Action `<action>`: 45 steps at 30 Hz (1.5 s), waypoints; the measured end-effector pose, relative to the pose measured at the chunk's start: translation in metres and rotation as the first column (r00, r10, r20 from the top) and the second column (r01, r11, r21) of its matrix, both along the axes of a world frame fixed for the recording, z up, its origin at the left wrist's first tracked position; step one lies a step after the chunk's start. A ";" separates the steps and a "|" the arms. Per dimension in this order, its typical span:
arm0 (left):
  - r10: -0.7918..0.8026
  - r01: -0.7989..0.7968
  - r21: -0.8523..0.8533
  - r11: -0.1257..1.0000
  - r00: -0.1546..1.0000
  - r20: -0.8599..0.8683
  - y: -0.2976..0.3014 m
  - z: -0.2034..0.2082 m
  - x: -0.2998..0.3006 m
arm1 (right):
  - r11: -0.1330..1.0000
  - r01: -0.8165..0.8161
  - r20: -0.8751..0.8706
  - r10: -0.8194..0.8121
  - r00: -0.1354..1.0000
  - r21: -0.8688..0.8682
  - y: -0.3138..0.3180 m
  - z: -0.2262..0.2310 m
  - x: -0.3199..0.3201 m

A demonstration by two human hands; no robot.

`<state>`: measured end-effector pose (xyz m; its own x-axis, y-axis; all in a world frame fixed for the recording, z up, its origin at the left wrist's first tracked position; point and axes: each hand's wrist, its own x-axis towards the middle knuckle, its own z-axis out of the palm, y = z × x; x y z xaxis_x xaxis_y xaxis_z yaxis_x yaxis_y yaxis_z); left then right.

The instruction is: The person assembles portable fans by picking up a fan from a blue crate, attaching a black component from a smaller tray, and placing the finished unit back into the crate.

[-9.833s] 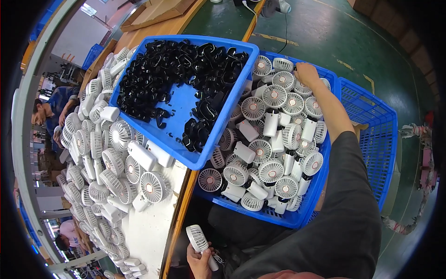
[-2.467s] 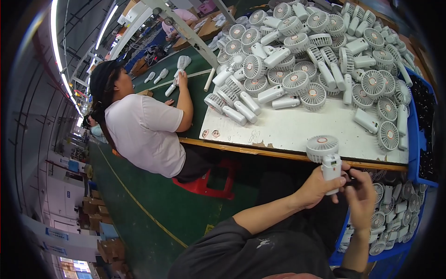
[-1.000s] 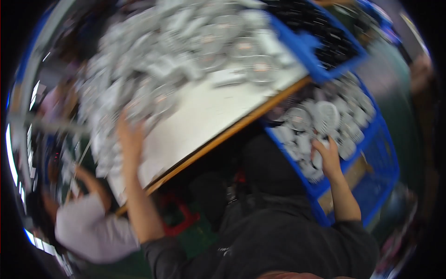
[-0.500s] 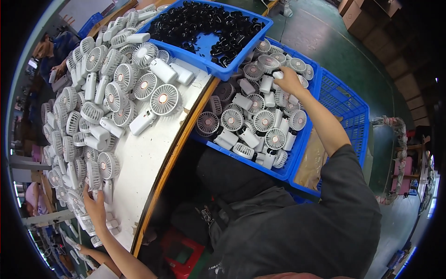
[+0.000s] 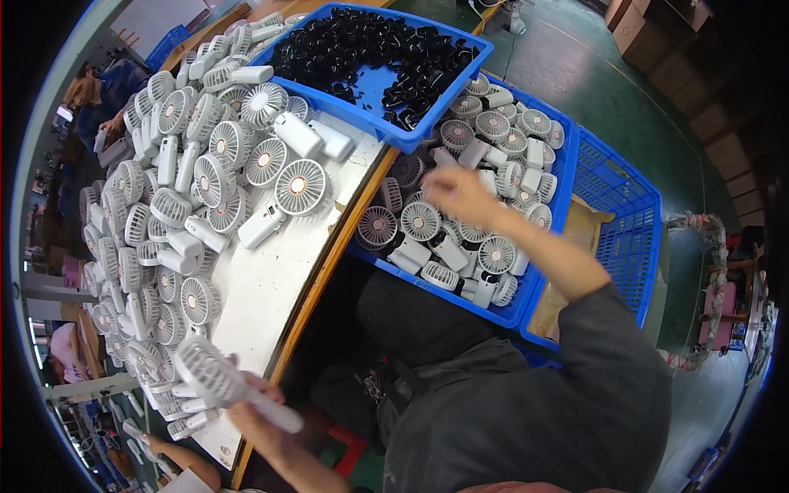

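Observation:
My left hand (image 5: 265, 419) is closed around the handle of a white handheld fan (image 5: 215, 374), held tilted over the near end of the white worktable (image 5: 255, 320). The fan's round caged head points toward the heap of similar fans (image 5: 185, 185) on the table. My right hand (image 5: 459, 195) hangs over the blue crate (image 5: 565, 177) packed with white fans (image 5: 496, 255). It is blurred, its fingers loosely curled and apart, with nothing visible in them.
A blue tray (image 5: 386, 131) of small black parts rests at the table's far edge. Right of the crate stands another blue crate (image 5: 612, 222) with brown cardboard (image 5: 567, 259) inside. A person (image 5: 111, 99) sits across the table. Another person's arm (image 5: 185, 460) shows at lower left.
My left hand has lifted a fan off the heap and drawn it right, toward me. My right hand has let go of a fan in the crate and moved left and nearer.

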<state>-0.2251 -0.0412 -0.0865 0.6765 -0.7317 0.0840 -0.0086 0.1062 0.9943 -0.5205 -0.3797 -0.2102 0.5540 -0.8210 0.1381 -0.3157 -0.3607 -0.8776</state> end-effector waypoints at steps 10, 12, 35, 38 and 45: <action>0.011 -0.090 -0.316 0.945 0.970 -0.242 -0.052 -0.061 -0.078 | 0.790 -0.488 0.220 0.436 0.873 0.370 0.207 0.035 0.088; 0.040 -0.101 -0.157 0.982 0.935 -0.351 -0.050 -0.063 -0.060 | 0.829 -0.509 0.151 0.487 0.860 0.232 0.206 0.043 0.090; -0.424 0.309 -0.298 0.903 0.750 -0.507 -0.032 -0.039 -0.047 | 0.877 -0.181 -0.611 -0.150 0.777 -0.446 -0.149 0.120 0.094; -0.314 0.254 -0.186 0.949 0.817 -0.483 -0.038 -0.040 -0.056 | 0.904 0.008 -0.168 -0.088 0.982 -0.427 -0.143 0.136 0.092; -0.233 0.202 -0.116 0.972 0.868 -0.439 -0.058 -0.035 -0.075 | 0.953 -0.254 0.431 0.162 0.888 0.165 -0.001 0.136 0.077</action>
